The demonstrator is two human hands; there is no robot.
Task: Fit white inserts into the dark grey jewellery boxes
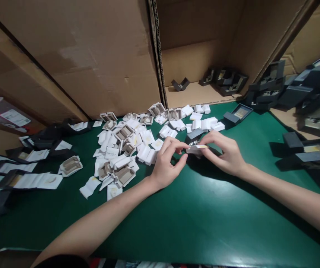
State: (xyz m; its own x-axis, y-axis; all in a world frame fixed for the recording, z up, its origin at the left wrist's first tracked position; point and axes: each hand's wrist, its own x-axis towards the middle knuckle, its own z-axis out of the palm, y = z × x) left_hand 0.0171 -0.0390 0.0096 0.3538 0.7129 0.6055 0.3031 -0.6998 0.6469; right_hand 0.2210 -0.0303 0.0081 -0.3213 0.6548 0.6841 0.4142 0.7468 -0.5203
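Observation:
In the middle of the green table, my left hand (168,163) and my right hand (225,152) meet at a small white paper insert (195,150) with a yellowish patch. My right thumb and fingers pinch its right end. The left thumb and forefinger close around its left end. Just behind the insert sits a small dark box (195,134), tilted open, with something shiny at its front edge. The fingers and the insert partly hide this box.
Left of my hands lies a heap of white inserts (124,133) and crumpled paper pieces. Dark boxes with papers (22,181) line the left edge. Open dark boxes (316,149) pile up at right. Tall cardboard cartons (92,56) wall off the back; one holds more dark boxes (229,80).

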